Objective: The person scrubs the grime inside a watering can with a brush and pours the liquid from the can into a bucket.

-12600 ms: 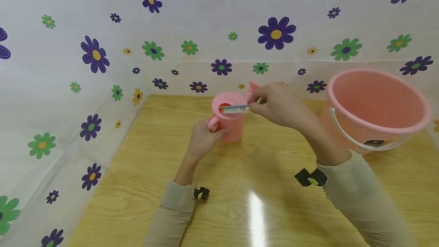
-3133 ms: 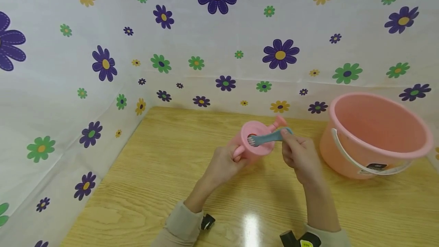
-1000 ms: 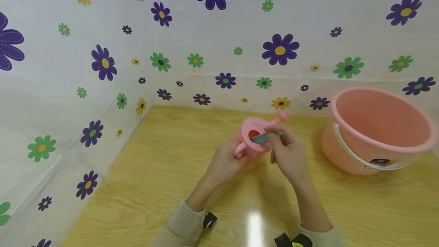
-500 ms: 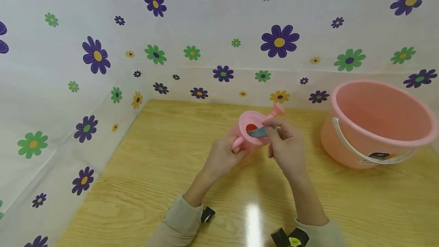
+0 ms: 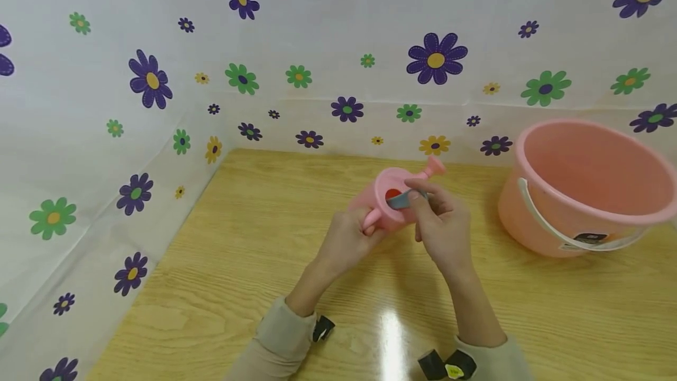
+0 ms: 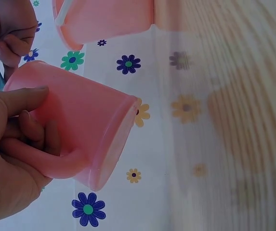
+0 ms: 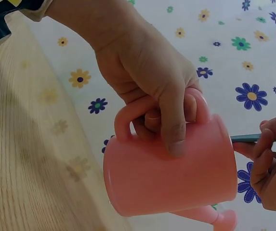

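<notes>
My left hand grips the handle of a pink toy watering can, its thumb lying along the can's side in the left wrist view. The can tilts with its open top toward me and its spout pointing up and right. Between thumb and fingers, my right hand pinches a small blue brush. The brush's head reaches into the round opening in the can's top, so its bristles are hidden. Red shows inside that opening. In the right wrist view, part of the brush handle shows beside the can's rim.
A large pink bucket with a white handle stands on the wooden table at the right. A white sheet with flower prints hangs behind the table and along its left side.
The can stood upright earliest, with the brush at its top; since then it has been tilted and the brush head has entered the opening. Over the last second, both hands keep nearly the same hold.
</notes>
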`<act>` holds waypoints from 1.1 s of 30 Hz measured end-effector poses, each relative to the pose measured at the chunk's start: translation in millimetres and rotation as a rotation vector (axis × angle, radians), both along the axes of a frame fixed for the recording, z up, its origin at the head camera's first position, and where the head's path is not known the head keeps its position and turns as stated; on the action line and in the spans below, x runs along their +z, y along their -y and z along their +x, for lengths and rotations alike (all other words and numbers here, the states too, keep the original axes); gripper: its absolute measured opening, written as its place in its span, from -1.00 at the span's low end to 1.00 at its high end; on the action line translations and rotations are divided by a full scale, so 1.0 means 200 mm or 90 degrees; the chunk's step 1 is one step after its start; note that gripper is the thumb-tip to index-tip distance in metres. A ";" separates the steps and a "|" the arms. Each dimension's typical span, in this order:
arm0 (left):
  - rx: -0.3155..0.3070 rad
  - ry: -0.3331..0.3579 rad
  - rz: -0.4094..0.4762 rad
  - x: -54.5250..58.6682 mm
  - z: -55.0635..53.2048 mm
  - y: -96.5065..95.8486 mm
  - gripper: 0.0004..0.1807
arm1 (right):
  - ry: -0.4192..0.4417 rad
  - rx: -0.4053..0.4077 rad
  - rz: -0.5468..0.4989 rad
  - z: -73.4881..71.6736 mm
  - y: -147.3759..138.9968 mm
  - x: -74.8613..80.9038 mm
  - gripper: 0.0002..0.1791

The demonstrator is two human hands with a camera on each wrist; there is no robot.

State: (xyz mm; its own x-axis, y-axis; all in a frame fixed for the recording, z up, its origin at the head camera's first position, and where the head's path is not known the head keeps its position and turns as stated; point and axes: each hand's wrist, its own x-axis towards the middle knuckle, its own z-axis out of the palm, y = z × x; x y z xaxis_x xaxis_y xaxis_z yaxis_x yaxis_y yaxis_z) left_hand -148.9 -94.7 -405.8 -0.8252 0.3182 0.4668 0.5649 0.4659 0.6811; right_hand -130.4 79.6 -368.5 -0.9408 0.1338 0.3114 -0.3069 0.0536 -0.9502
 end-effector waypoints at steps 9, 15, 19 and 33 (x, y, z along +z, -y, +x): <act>0.023 0.062 0.018 -0.01 -0.02 0.00 -0.44 | -0.046 -0.047 -0.106 -0.01 -0.06 0.03 -0.78; -0.007 0.068 0.035 -0.02 -0.02 -0.01 -0.43 | -0.069 -0.045 -0.109 -0.01 -0.05 0.02 -0.77; -0.022 0.059 0.027 -0.02 -0.01 0.00 -0.45 | -0.044 -0.006 -0.040 -0.03 -0.03 -0.02 -0.78; -0.039 0.099 0.003 -0.04 0.01 0.01 -0.48 | 0.021 0.054 0.033 -0.05 -0.01 -0.07 -0.73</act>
